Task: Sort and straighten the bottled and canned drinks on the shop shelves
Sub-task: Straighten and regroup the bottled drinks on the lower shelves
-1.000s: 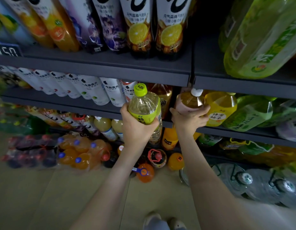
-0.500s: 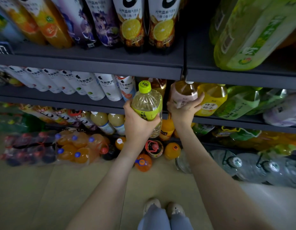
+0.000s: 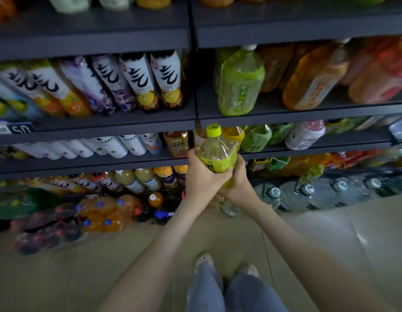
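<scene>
Right hand (image 3: 239, 188) is coming off the shelf (image 3: 105, 163) row, joining left hand (image 3: 202, 174); both are curling round the green-capped bottle (image 3: 217, 152) (upright, unshelved), hovering centre-frame, shelf edge at 12 o'clock; re-slotting likely pending.

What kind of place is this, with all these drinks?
Most likely a shop's drinks aisle: dark shelves packed with rows of bottled drinks, a price tag on a shelf edge, and shrink-wrapped packs of orange soda on the floor.
</scene>
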{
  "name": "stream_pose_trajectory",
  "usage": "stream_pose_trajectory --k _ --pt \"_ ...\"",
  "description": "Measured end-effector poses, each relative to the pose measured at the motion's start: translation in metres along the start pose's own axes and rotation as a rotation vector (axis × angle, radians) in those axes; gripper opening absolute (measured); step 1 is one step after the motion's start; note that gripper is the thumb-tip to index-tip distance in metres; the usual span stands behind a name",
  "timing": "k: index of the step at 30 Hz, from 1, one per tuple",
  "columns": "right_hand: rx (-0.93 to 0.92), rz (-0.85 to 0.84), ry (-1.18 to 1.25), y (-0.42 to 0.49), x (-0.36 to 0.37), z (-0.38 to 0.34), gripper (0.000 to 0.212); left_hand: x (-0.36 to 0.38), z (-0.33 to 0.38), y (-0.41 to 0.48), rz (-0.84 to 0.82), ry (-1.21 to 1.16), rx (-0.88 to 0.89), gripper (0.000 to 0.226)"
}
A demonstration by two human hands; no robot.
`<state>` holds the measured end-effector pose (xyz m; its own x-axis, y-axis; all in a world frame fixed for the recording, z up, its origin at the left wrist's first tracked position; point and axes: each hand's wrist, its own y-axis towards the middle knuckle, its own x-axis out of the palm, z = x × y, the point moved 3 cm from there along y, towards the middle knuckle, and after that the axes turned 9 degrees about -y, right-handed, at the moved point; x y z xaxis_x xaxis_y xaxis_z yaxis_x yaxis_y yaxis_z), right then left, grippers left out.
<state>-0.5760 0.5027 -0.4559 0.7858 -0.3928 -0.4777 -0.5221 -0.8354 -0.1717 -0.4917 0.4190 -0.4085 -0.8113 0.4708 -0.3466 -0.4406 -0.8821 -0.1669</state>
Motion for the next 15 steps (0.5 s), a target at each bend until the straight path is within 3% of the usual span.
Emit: stream_pose_trajectory --k 5,8,10,13,15 --pt "0.067 0.173 0.081 -0.034 -0.075 -0.012 0.094 0.036 0.064 -0.033 -0.128 0.009 0.115 0.095" --pt "0.109 0.214 0.18 -0.055 -0.129 -0.008 0.09 0.063 0.094 -0.049 -0.289 -0.05 0.199 0.083" --pt "0.139 0.237 0.309 -0.071 -0.168 -0.004 0.084 0.085 0.111 -0.06 -0.418 -0.154 0.175 0.07" --pt "0.111 0.243 0.406 -0.096 -0.227 0.002 0.052 0.129 0.137 -0.076 -0.588 -0.267 0.13 0.059" --pt "0.11 0.234 0.425 -0.112 -0.263 0.014 0.059 0.161 0.157 -0.086 -0.709 -0.293 0.095 0.058"
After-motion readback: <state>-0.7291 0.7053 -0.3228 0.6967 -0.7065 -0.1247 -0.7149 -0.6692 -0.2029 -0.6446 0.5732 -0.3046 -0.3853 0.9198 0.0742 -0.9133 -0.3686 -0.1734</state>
